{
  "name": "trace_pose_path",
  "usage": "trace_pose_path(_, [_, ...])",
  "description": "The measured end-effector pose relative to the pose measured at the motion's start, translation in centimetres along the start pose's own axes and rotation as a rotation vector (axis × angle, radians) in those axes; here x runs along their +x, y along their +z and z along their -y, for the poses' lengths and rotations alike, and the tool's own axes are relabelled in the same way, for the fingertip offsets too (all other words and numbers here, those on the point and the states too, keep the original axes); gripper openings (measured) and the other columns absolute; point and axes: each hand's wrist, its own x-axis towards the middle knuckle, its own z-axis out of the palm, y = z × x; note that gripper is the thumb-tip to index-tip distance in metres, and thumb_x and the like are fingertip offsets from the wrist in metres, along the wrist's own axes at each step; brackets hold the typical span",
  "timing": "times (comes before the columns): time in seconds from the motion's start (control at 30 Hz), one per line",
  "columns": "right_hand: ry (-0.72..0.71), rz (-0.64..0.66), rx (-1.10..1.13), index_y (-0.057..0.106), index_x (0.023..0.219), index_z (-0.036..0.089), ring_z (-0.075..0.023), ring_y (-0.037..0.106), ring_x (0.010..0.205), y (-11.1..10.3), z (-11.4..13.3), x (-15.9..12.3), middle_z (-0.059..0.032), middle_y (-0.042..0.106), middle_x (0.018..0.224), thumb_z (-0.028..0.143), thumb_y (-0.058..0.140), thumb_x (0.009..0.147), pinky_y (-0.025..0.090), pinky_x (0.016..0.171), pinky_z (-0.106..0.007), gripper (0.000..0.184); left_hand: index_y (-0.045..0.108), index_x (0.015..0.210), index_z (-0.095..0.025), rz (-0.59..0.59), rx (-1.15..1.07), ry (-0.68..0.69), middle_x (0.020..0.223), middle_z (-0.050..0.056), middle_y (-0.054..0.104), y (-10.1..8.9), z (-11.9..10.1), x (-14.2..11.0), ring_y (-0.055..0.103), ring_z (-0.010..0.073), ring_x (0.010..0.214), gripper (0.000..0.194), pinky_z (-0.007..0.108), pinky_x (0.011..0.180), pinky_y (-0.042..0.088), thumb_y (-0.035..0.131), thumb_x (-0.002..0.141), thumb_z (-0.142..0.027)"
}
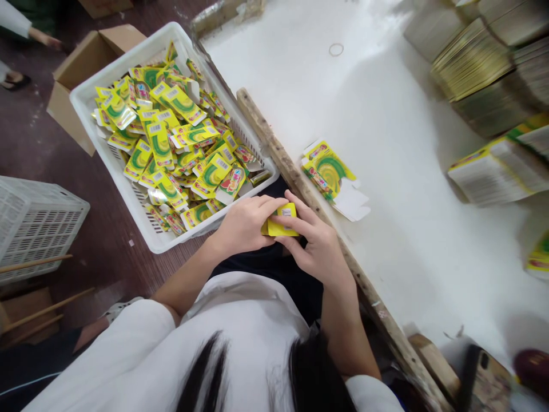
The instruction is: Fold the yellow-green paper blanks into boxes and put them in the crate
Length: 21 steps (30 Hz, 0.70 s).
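Note:
Both hands meet over my lap on one small yellow carton (pixel 283 222) with a barcode face up. My left hand (pixel 244 224) grips its left end with curled fingers. My right hand (pixel 315 243) pinches its right side, fingers wrapped over the top. Just left of them stands a white plastic basket (pixel 107 160) heaped with several folded yellow-green cartons (pixel 171 143). On the white table (pixel 386 143), close to its wooden edge (pixel 274 149), lies a small stack of flat unfolded carton blanks (pixel 330 174).
Large stacks of flat blanks (pixel 497 171) fill the table's right side. A rubber band (pixel 336 50) lies far up the table. A cardboard box (pixel 81 63) and another white crate (pixel 34 229) stand on the floor at left. A phone (pixel 484 377) lies at the lower right.

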Motion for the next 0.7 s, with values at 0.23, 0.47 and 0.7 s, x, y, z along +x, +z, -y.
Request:
trace_pose_path(0.23, [-0.016, 0.069, -0.043, 0.07, 0.117, 0.02, -0.0288, 0.049, 0.143, 0.1, 0.2, -0.2, -0.0168, 0.048, 0.156, 0.018, 0.059, 0.097, 0.049, 0.114, -0.048, 0.024, 0.057, 0.127, -0.017, -0.03, -0.022, 0.007, 0.112, 0.011, 0.073, -0.1, 0.4, -0.5, 0.069, 0.0273, 0.101, 0.054, 0.041, 0.091, 0.053, 0.076, 0.079, -0.031])
trace_pose_path(0.47, [-0.042, -0.155, -0.058, 0.07, 0.114, 0.02, -0.0321, 0.058, 0.131, 0.9, -0.3, -0.5, -0.0189, 0.055, 0.14, 0.023, 0.063, 0.096, 0.055, 0.104, -0.05, 0.02, 0.052, 0.134, -0.021, -0.153, -0.056, -0.178, 0.132, 0.013, 0.062, 0.3, 0.1, -0.4, 0.057, 0.0311, 0.126, 0.069, 0.049, 0.111, 0.042, 0.082, 0.075, -0.037])
trace_pose_path(0.7, [-0.066, -0.324, -0.115, 0.068, 0.12, 0.026, -0.033, 0.06, 0.127, 0.6, -0.6, -0.4, -0.015, 0.051, 0.142, 0.022, 0.063, 0.095, 0.058, 0.099, -0.051, 0.026, 0.051, 0.123, -0.021, -0.268, -0.887, -0.591, 0.108, 0.009, 0.073, 0.0, 2.0, -1.2, 0.071, 0.0232, 0.098, 0.065, 0.039, 0.087, 0.057, 0.081, 0.075, -0.052])
